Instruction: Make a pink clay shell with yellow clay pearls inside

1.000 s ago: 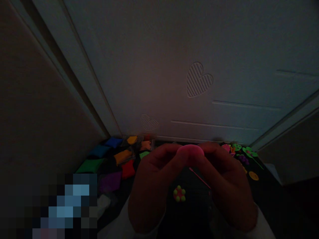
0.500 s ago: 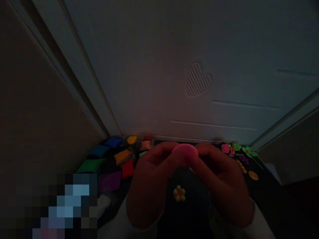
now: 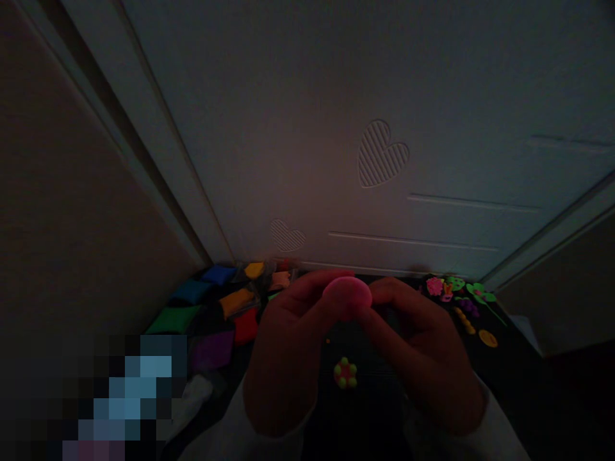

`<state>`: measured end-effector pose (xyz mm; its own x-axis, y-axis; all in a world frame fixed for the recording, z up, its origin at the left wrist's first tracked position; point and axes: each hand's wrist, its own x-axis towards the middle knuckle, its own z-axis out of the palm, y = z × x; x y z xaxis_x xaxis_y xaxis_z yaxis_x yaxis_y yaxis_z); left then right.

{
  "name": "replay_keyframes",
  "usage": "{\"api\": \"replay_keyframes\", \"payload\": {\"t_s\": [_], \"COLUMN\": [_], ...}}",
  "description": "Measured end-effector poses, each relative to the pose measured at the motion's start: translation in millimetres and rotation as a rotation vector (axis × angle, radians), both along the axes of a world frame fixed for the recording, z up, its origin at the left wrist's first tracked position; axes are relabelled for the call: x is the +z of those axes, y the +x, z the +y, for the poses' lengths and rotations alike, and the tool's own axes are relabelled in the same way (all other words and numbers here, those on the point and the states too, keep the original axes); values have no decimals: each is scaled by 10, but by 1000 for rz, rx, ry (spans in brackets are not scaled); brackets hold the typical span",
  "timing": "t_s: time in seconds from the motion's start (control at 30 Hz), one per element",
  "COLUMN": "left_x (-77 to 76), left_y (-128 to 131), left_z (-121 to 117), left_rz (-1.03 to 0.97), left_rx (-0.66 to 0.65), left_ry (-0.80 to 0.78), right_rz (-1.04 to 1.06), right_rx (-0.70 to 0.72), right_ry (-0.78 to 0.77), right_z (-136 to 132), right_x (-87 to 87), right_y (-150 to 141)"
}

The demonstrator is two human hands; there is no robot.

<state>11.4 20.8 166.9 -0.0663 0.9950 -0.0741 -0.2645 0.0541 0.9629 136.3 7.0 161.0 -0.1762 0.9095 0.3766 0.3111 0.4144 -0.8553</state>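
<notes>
Your largest item is the pale panel (image 3: 288,141) at the far side, marked with hearts. Before it lies your dark counter (image 3: 516,384), dimly lit. Your left hand (image 3: 286,358) grasps the left side of a pink disc between thumb and fingers; your right hand (image 3: 425,358) pinches its right edge. At left lie packets, among them green (image 3: 173,319), purple (image 3: 212,349) and red (image 3: 246,326). The pink disc (image 3: 346,298) sits between your fingertips, raised above the counter. At far right lies a green flower (image 3: 478,293), with an orange disc (image 3: 488,338) nearer you. A red-and-green piece (image 3: 345,374) rests between your wrists, nearer than the pink disc.
</notes>
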Motion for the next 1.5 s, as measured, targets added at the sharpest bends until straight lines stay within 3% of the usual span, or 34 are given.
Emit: {"api": "replay_keyframes", "payload": {"t_s": [0.17,0.37,0.6,0.77,0.97,1.17,1.33,1.5], "left_x": [31,159,28,105,131,146,70,-43], "left_y": [-1,7,-12,1,30,-39,-65,-88], "left_z": [-19,-75,-27,-76,-82,-69,-60,-51], "left_rz": [45,50,-33,-46,-62,-54,16,-18], "left_rx": [-42,0,-88,-85,-66,-199,-164,-227], "left_ry": [24,-68,27,-80,-93,-52,-42,28], "right_rz": [-21,-27,54,80,87,125,116,110], "right_rx": [-1,3,-27,-23,-36,-54,-66,-106], "right_ry": [1,38,-25,-51,-78,-59,-26,-13], "right_z": [-4,6,3,-6,-10,-4,9,10], "right_x": [22,24,-25,-32,-38,-45,-33,-15], "right_y": [-1,-36,5,5,12,19,31,29]}}
